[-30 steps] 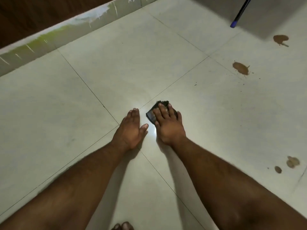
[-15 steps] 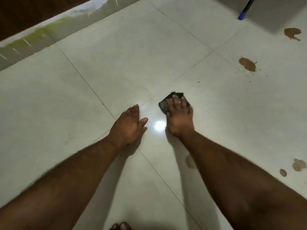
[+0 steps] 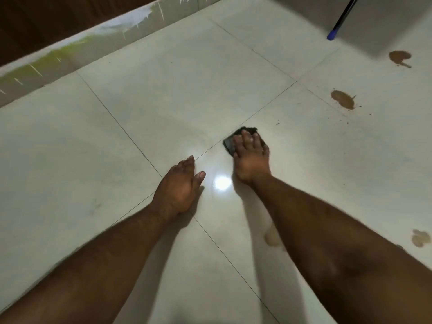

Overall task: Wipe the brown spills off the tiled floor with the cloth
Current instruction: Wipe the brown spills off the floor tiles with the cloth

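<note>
View from a head camera, looking down at a pale tiled floor (image 3: 145, 94) with two bare forearms reaching forward. At far left, a paint-streaked skirting edge (image 3: 77, 46) runs diagonally below dark wood. Near the centre, the left hand (image 3: 178, 187) rests flat on the floor over a grout crossing, fingers straight and close together, thumb out to the right, holding nothing — it looks like a brace. Just right of it is a bright glare spot, and beyond that the right hand (image 3: 251, 155) presses down on a small dark cloth (image 3: 230, 143), fingers laid straight over it; the cloth pokes out ahead of and to the left of the fingertips. Compared with a second ago, this hand and cloth have slid forward and rightward across the tile, away from the left hand, which has barely moved. That suggests the wiping is heading toward the remaining stains. Beside the right forearm lies a faint brownish smear (image 3: 271, 238), partly hidden by the arm. Further right, well apart from the cloth, are a brown spill (image 3: 343, 99) with small splashes, another spill (image 3: 399, 56) beyond it, and a paler blotch (image 3: 420, 238) at the right edge — all not yet cleaned. A blue-tipped pole (image 3: 336, 26) leans in at top right.
</note>
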